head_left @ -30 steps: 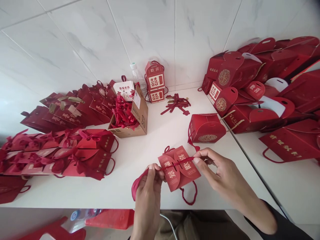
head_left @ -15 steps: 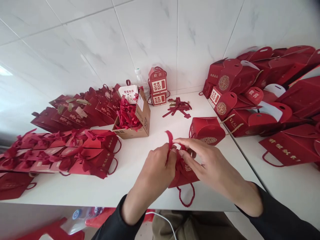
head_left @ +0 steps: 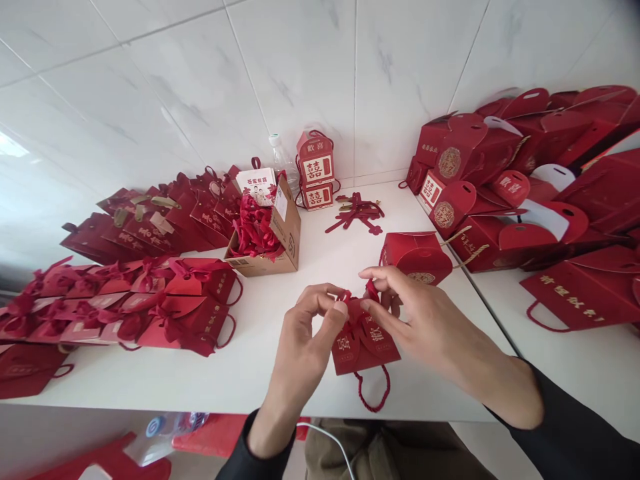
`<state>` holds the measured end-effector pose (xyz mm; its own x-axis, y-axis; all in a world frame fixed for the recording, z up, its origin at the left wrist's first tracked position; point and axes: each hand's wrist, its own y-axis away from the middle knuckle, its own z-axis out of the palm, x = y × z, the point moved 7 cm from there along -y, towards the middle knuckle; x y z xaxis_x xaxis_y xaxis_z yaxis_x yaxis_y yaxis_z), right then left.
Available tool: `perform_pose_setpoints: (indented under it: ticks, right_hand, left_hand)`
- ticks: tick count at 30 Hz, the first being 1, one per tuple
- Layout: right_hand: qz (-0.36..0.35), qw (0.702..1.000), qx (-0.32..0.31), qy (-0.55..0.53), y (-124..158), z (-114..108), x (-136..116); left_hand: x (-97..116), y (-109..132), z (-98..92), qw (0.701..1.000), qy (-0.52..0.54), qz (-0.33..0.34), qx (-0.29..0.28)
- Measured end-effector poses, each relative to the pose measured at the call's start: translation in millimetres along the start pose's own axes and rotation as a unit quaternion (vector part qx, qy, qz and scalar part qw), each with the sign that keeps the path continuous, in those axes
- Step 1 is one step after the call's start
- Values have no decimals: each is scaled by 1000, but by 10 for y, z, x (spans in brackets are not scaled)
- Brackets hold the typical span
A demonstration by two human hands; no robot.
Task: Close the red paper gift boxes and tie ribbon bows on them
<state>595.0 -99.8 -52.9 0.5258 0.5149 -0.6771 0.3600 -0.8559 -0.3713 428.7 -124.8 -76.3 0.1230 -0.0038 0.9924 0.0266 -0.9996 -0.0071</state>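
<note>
A small red gift box (head_left: 364, 357) with pale lettering lies on the white table in front of me, its twisted cord handle (head_left: 374, 408) hanging toward the near edge. Over its top runs a red ribbon (head_left: 371, 291). My left hand (head_left: 313, 327) pinches one part of the ribbon between thumb and fingers at the box's left side. On the other side, my right hand (head_left: 407, 307) grips another part of it, partly hiding the box top. Just behind my right hand stands a larger red box (head_left: 417, 252) with a round gold emblem.
Red boxes tied with bows (head_left: 185, 320) line the left, with red bags (head_left: 165, 213) behind. An open carton of ribbons (head_left: 293, 243), two stacked boxes (head_left: 317, 170) and red tags (head_left: 357, 217) sit near the wall. Untied red boxes (head_left: 480, 153) pile up at right.
My left hand has turned and shifted left, its fingers now pinching lower ribbon. The ribbon end that stood up is down, and more of the box's lettering shows. My right hand stays close by.
</note>
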Motion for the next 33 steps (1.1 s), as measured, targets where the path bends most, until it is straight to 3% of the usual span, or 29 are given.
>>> perform_pose_setpoints:
  ticks: [4, 8, 13, 18, 21, 29, 33]
  right_hand:
    - [1, 1000, -7, 28, 25, -3, -10]
    - [-46, 996, -8, 74, 27, -37, -107]
    - [-91, 994, -23, 56, 29, -40, -200]
    - [-107, 994, -33, -14, -31, -44, -253]
    - [-110, 991, -53, -56, -64, -43, -279]
    - [-79, 989, -76, -100, -100, -34, -234]
    - [-40, 997, -38, -44, -95, -128, -167]
  left_hand:
    - [-219, 36, 60, 982, 165, -1, 96]
    - [-225, 55, 111, 982, 131, 23, 137]
    - [-110, 73, 130, 993, -27, 47, 108]
    - [-9, 77, 229, 989, -137, 60, 5]
    - [4, 57, 255, 983, -176, 52, -18]
    - [-8, 14, 238, 986, -159, 49, -18]
    - [-97, 6, 176, 999, -41, -8, 0]
